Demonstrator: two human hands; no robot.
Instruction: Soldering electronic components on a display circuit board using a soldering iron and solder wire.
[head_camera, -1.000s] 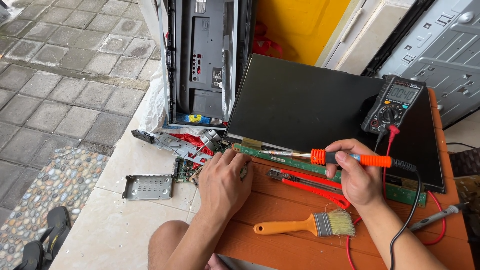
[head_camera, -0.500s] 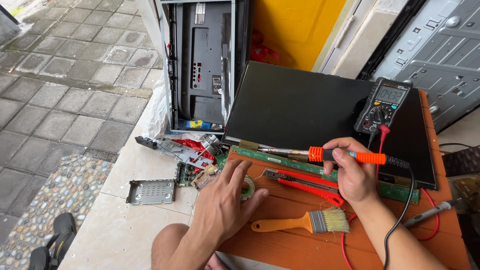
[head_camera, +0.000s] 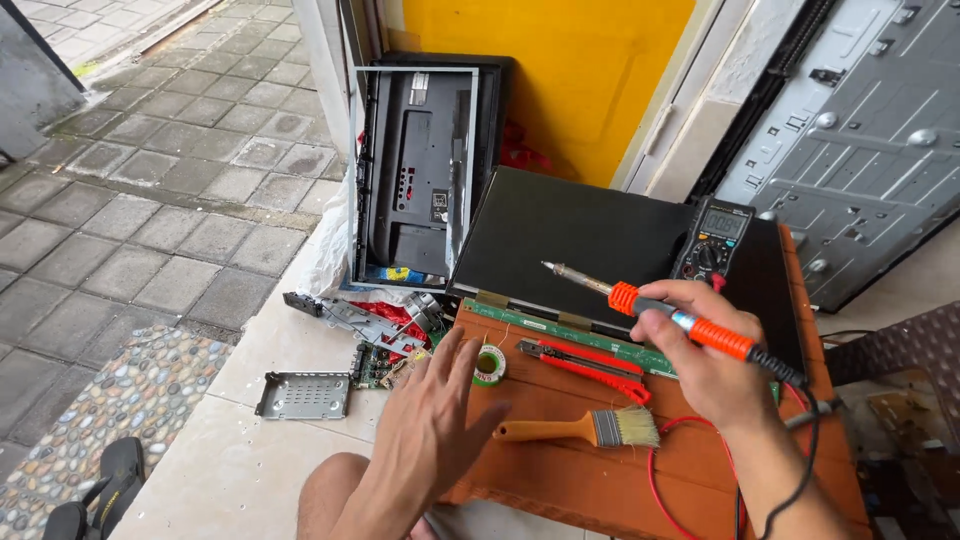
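Observation:
My right hand (head_camera: 706, 362) grips an orange-handled soldering iron (head_camera: 650, 304), its metal tip raised over a black display panel (head_camera: 590, 240) and the long green circuit strip (head_camera: 570, 330) along its near edge. My left hand (head_camera: 432, 420) hovers open with fingers spread, just left of a small spool of solder wire (head_camera: 489, 364) on the orange-brown board (head_camera: 560, 470). A red utility knife (head_camera: 585, 362) and a paintbrush (head_camera: 585, 430) with an orange handle lie between my hands.
A multimeter (head_camera: 714, 240) rests on the panel's far right, red leads trailing down. On the floor to the left are a metal shield plate (head_camera: 303, 395), a small circuit board (head_camera: 378, 366) and scrap parts. A television back (head_camera: 425, 170) leans on the yellow wall; another grey chassis (head_camera: 860, 140) stands on the right.
My left hand lifted off the board, exposing the solder spool, and now hovers open. My right hand raised the soldering iron's tip up over the panel.

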